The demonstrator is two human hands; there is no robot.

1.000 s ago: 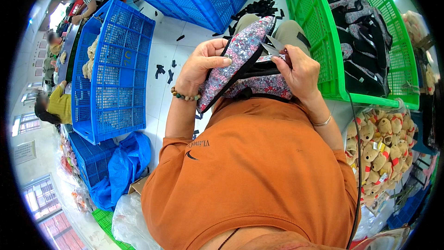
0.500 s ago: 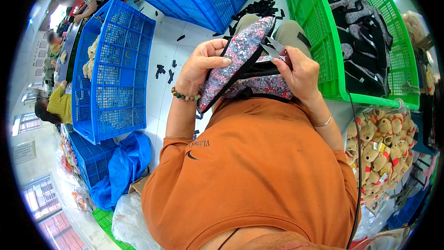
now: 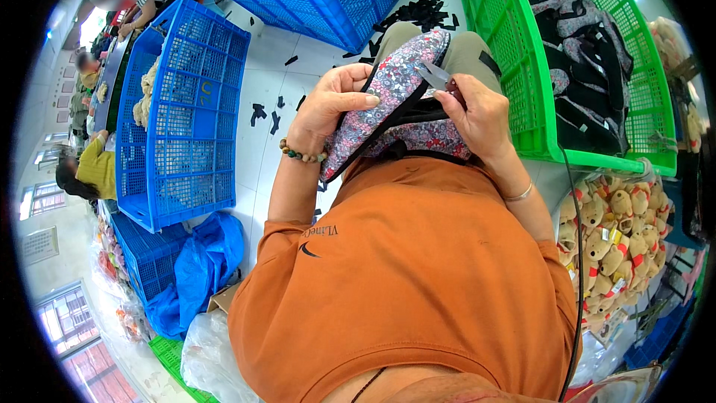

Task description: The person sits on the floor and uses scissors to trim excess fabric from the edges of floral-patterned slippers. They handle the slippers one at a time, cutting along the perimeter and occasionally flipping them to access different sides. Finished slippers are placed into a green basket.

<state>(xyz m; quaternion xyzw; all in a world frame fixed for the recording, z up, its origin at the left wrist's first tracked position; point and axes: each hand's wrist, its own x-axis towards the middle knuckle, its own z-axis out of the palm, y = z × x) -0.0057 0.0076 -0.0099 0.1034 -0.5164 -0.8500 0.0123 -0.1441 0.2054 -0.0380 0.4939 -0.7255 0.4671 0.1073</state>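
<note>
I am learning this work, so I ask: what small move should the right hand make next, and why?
Perhaps the right hand should line up the small silver metal scissors before closing them: they look open at the black-edged, padded floral fabric piece, which the left hand pinches, and what they would cut is unclear.

The left hand (image 3: 337,99) pinches, thumb uppermost, while the right hand (image 3: 481,113), partly hidden, seems curled tight.
</note>
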